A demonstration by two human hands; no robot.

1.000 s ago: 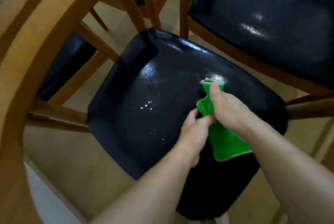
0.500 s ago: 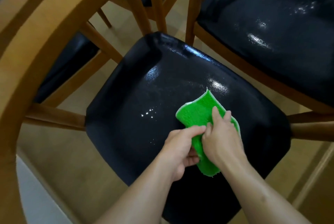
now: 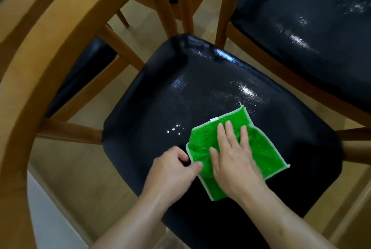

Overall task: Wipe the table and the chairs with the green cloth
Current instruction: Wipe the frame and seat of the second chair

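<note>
A green cloth (image 3: 261, 148) with a pale hem lies spread flat on the shiny black seat (image 3: 190, 92) of a wooden chair. My right hand (image 3: 232, 158) rests palm down on the cloth, fingers spread and pressing it onto the seat. My left hand (image 3: 172, 170) pinches the cloth's left edge between thumb and fingers. A few small white specks (image 3: 174, 128) sit on the seat just left of the cloth.
The chair's curved wooden backrest (image 3: 40, 67) arcs across the left. A second black-seated chair (image 3: 311, 33) stands at the upper right, with pale smears on it. More chair legs and seats crowd the top; the wooden floor (image 3: 66, 168) shows below.
The cloth went from bunched and held up in both hands to opened out and laid flat on the seat. My right hand flattened onto it; my left hand moved to its left edge.
</note>
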